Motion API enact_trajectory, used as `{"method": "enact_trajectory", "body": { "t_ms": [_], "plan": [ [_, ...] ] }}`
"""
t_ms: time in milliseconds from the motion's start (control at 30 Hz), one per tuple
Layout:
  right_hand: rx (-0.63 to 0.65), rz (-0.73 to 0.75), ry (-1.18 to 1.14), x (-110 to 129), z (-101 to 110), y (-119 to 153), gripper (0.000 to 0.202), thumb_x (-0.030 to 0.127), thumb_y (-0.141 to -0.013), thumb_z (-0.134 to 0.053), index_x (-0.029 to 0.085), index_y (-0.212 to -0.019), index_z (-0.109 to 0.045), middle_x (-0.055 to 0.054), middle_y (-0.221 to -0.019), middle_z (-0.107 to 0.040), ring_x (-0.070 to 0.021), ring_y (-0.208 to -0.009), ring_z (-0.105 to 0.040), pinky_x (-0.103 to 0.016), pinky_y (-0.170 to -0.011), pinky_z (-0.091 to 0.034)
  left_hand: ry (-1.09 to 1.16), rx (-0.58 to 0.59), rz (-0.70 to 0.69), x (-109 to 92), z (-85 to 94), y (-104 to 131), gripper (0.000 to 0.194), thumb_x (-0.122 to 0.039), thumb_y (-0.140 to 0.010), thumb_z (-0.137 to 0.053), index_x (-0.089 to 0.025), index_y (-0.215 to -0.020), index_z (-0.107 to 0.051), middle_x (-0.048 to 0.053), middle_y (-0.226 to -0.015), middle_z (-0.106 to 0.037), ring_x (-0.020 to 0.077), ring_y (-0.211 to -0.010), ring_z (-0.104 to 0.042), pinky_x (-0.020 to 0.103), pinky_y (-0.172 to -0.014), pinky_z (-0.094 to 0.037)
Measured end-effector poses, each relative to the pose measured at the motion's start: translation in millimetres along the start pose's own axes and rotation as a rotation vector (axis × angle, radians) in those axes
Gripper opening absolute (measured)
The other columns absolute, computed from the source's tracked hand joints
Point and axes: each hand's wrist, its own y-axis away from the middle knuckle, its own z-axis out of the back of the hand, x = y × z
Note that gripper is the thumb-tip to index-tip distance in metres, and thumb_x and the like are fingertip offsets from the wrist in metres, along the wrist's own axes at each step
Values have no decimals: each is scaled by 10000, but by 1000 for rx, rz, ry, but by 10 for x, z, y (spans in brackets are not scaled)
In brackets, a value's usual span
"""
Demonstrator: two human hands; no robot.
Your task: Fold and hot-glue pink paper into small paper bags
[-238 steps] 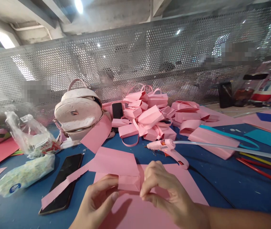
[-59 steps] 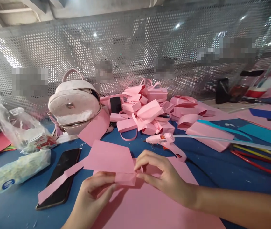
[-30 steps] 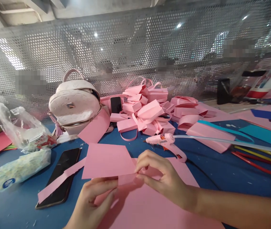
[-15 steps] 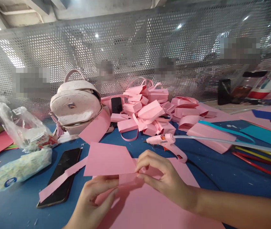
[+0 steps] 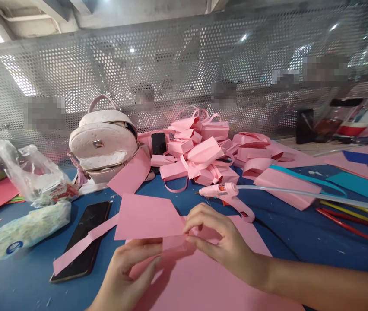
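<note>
Pink folded paper [image 5: 148, 216] sits between the two hands, near the middle of the scene, above a larger pink sheet [image 5: 210, 276] on the blue counter [image 5: 316, 237]. About two seconds ago its broad panel stood higher and the boxed end below showed more; now the panel has tipped toward the near side, over that end, leaving a small flap [image 5: 173, 243] in sight. The right hand [image 5: 219, 235], held away from the paper in the oldest view, now has thumb and index finger closed on the corner at its right end. Over the last half second hardly anything has shifted, so I judge this a steadying or pressing hold on that corner rather than a fresh fold.

The left hand [image 5: 132, 268] has its fingers running in behind the flap; their tips are hidden, and the thumb seems to stand off from them, so I cannot tell whether that grip is clamped. Also hidden are the inside of the boxed end and whatever the right fingertips cover. A pink strip [image 5: 83, 246] lies across the phone [image 5: 95, 216] at left; whether it joins the folded paper is unclear. Both forearms are cut off by the frame.
</note>
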Motion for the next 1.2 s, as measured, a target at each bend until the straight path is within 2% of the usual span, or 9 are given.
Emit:
{"method": "enact_trajectory", "body": {
  "t_ms": [367, 733, 1200],
  "plan": [
    [-21, 31, 2, -38, -10, 6, 101, 307, -966, -666, 241, -892, -649, -8, -864, -624, -180, -866, -579, -319, -786, -447, 25, -48, -22, 34, -14, 20, 319, -124, -898, -659, -329, -1108, -786, 7, -1060, -813, 145, -891, -777, 168, -801, -589],
    [-42, 44, 23, -37, -11, -6, 166, 358, -957, -673, 230, -852, -669, -23, -822, -639, -194, -833, -586, -333, -755, -455, -14, -45, -16, 20, -11, 24, 298, -124, -896, -647, -310, -1072, -800, 18, -942, -818, 168, -862, -781, 193, -774, -606],
    [-42, 29, 40, -7, -12, -4, 142, 326, -952, -684, 231, -847, -681, -14, -821, -646, -183, -829, -577, -319, -759, -451, -85, -26, 42, 0, -12, 6, 218, -178, -906, -652, -280, -1005, -818, 29, -945, -825, 167, -822, -784, 189, -755, -609]
  ]
}}
